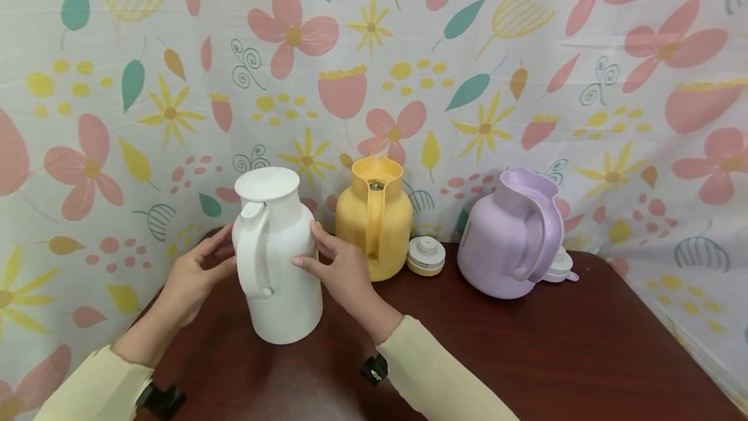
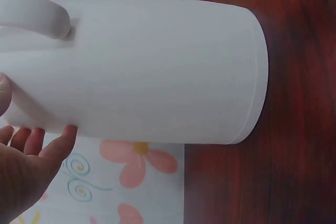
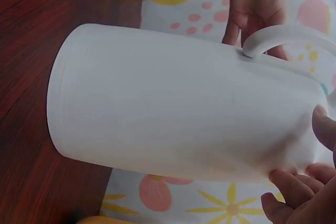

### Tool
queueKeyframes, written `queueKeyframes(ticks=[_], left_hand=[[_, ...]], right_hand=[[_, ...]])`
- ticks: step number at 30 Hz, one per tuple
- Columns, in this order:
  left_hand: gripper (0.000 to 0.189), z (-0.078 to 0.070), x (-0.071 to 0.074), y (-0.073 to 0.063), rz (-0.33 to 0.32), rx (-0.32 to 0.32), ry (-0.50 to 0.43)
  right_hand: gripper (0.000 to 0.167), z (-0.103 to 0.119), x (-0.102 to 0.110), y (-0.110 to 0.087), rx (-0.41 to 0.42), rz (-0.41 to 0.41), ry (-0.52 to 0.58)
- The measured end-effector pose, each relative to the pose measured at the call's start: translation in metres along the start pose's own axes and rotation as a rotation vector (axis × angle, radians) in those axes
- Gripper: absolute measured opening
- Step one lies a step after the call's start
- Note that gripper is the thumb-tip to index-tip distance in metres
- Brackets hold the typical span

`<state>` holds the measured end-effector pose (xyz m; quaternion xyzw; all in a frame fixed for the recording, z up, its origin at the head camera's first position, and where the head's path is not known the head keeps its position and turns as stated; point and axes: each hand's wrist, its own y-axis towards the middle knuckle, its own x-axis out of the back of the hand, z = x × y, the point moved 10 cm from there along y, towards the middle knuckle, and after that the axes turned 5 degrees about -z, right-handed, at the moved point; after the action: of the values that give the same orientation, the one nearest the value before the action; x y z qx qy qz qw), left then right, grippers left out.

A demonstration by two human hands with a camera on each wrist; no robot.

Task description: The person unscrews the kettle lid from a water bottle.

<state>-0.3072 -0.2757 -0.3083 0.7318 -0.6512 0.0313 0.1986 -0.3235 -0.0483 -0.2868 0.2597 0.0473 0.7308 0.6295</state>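
Observation:
A white thermos jug (image 1: 292, 291) stands upright at the left of the table, its flat lid on top and its curved handle facing me. My left hand (image 1: 195, 271) holds its left side, thumb near the handle and fingers reaching behind. On the opposite side my right hand (image 1: 347, 271) grips the body just below the neck. Seen from the left wrist, the left fingertips (image 2: 65, 136) touch the smooth white wall. In the right wrist view the right thumb (image 3: 323, 124) and bent fingers lie against the jug's upper part.
Behind and to the right stands a yellow thermos jug (image 1: 399, 232) without its stopper; a white stopper with a yellow base (image 1: 426, 254) lies beside it. Farther right is a lilac jug (image 1: 487, 249), open on top, partly hiding another stopper (image 1: 562, 262). A flowered cloth (image 1: 502, 38) hangs behind the dark table (image 1: 467, 343).

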Motion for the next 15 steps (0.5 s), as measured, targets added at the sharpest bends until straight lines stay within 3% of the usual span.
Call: queueKeyframes(ticks=[5,11,15], left_hand=[[0.066,-0.004,-0.003,-0.013,-0.043,-0.018,0.101],[0.066,-0.007,-0.009,-0.024,-0.066,-0.027,0.189],[0.068,-0.009,-0.015,-0.028,-0.055,0.001,0.144]], right_hand=[[0.068,0.006,0.007,-0.013,0.06,-0.058,-0.057],[0.066,0.005,0.019,-0.024,0.069,-0.091,-0.072],[0.065,0.004,0.027,-0.031,0.065,-0.108,-0.041]])
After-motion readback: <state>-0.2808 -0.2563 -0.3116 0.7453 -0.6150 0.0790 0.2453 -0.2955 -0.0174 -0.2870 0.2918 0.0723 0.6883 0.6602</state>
